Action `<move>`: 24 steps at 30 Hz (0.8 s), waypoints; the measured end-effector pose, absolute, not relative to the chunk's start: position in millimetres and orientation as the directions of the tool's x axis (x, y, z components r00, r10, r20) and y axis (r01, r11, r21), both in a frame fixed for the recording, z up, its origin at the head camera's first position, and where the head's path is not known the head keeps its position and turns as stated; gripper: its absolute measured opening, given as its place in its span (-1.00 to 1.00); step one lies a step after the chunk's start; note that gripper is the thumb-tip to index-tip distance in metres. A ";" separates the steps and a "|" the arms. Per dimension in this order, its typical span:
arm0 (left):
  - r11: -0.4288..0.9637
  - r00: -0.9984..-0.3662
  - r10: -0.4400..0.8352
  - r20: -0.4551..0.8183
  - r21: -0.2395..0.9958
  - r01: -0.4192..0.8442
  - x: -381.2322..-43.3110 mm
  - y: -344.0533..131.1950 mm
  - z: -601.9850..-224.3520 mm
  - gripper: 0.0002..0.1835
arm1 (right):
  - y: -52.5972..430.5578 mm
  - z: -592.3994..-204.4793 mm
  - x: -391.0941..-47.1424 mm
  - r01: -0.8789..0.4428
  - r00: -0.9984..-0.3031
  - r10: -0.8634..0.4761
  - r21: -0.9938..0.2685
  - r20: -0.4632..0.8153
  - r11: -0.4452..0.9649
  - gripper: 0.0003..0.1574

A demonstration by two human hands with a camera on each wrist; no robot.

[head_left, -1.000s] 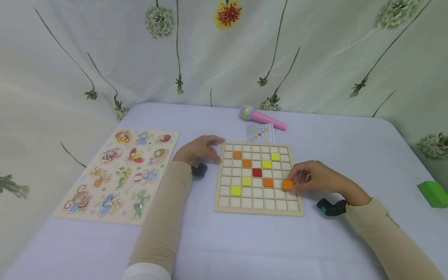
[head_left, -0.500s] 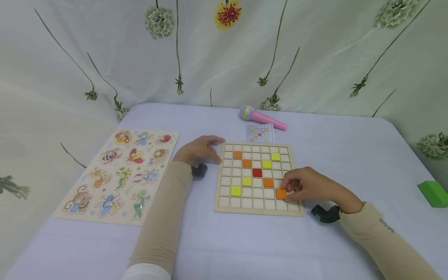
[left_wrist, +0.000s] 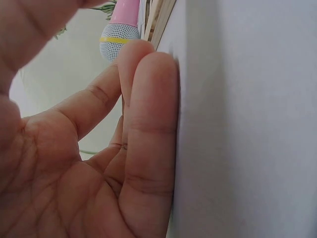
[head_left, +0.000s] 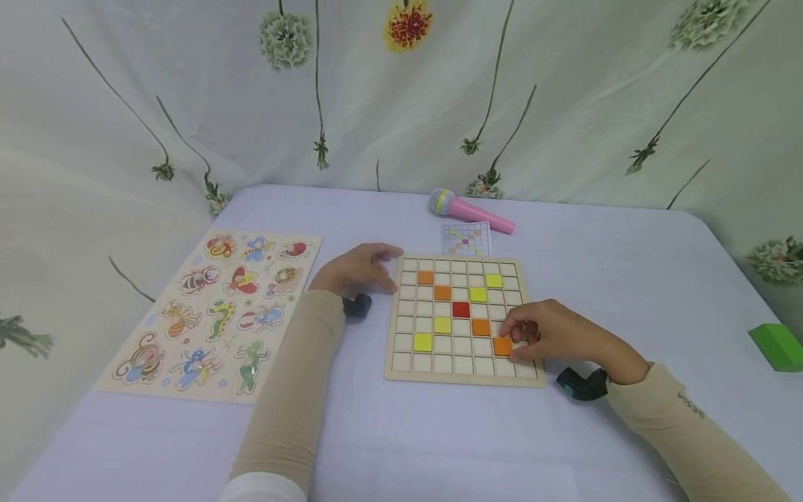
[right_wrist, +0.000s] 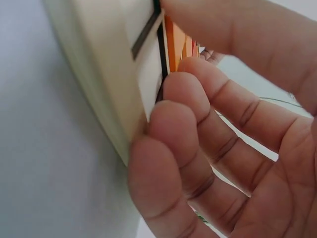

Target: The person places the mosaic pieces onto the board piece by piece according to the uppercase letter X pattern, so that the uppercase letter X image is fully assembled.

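A wooden grid board (head_left: 464, 379) lies mid-table, with orange, yellow and red square tiles in a crossing diagonal pattern. My right hand (head_left: 558, 335) is over the board's lower right. Its thumb and index finger pinch an orange tile (head_left: 502, 346) by its edges, down in a cell of the second row from the front. In the right wrist view the orange tile (right_wrist: 174, 42) shows between thumb and index fingertip, the other fingers loosely bent against the board's edge. My left hand (head_left: 357, 268) rests at the board's upper left edge, fingers relaxed and holding nothing.
Behind the board lies a small printed pattern card (head_left: 466, 239), and a pink toy microphone (head_left: 473, 210) sits just beyond it. An insect picture puzzle (head_left: 210, 314) is at the left. A green block (head_left: 776, 347) stands near the right edge.
My right hand has moved toward me and slightly left, bringing the orange tile from the board's right side down into a cell one row nearer. The left hand stays in place.
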State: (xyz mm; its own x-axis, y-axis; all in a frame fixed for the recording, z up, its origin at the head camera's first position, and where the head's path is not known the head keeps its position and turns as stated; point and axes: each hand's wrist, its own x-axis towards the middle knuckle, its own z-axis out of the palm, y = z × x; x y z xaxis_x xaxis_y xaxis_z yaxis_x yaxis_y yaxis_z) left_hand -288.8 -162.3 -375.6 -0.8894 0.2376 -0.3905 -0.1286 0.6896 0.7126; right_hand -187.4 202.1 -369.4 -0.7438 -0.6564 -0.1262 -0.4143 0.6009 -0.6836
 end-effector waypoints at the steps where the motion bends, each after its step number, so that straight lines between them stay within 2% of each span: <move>1: 0.691 -0.890 0.233 -0.392 0.711 -0.132 -288.6 -162.4 -375.6 -0.08 | 202.0 -369.3 -188.0 -0.414 -0.741 -0.659 -0.685 -0.129 0.600 -0.69; 6: 0.689 -0.888 0.215 -0.406 0.708 -0.157 -286.3 -162.9 -376.0 -0.08 | 204.5 -368.7 -190.6 -0.419 -0.743 -0.657 -0.678 -0.127 0.604 -0.72; 12: 0.692 -0.886 0.220 -0.409 0.705 -0.154 -284.4 -165.9 -377.9 -0.08 | 214.3 -372.7 -191.5 -0.432 -0.781 -0.622 -0.662 -0.064 0.612 -0.82; 19: 0.710 -0.873 0.202 -0.445 0.680 -0.183 -279.0 -163.2 -381.3 -0.09 | 234.5 -385.0 -184.3 -0.404 -0.871 -0.490 -0.607 0.029 0.684 -0.85; 24: 0.813 -0.869 0.218 -0.444 0.576 -0.090 -263.5 -159.7 -370.8 -0.18 | 252.4 -391.4 -178.3 -0.348 -0.923 -0.378 -0.567 0.070 0.747 -0.87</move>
